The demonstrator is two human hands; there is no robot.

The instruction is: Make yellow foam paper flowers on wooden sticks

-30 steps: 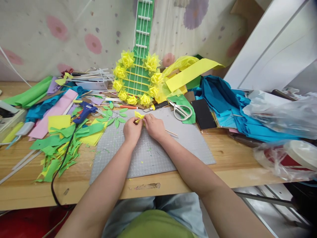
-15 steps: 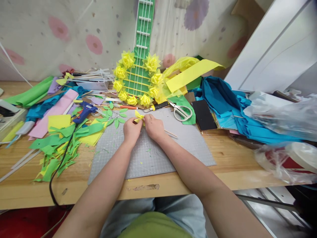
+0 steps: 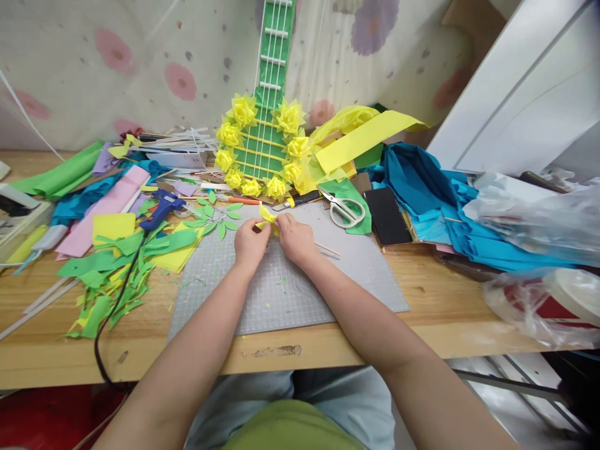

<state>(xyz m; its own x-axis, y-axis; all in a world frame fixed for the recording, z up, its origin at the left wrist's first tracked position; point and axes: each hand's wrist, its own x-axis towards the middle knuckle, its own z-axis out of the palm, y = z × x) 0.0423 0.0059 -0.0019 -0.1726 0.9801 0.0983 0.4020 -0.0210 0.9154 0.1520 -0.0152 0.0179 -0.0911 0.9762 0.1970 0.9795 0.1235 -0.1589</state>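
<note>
We hold a small piece of yellow paper [image 3: 267, 214] above the far part of the grey cutting mat [image 3: 309, 300], which lies on the wooden table [image 3: 450, 312]. The grip of our left hand [image 3: 251, 242] is pinched on its near left edge, and the grip of our right hand [image 3: 295, 237] closes on its right side. A thin stick [image 3: 328, 250] shows beyond the right hand; we cannot tell whether that hand holds it. Left of our hands lie cut green leaves [image 3: 222, 230], with a blue glue gun [image 3: 162, 209] farther left. To our right, scissors [image 3: 334, 201] rest on green paper [image 3: 364, 222], and behind stands a green guitar [image 3: 263, 128] ringed with yellow flowers [image 3: 288, 117].
</note>
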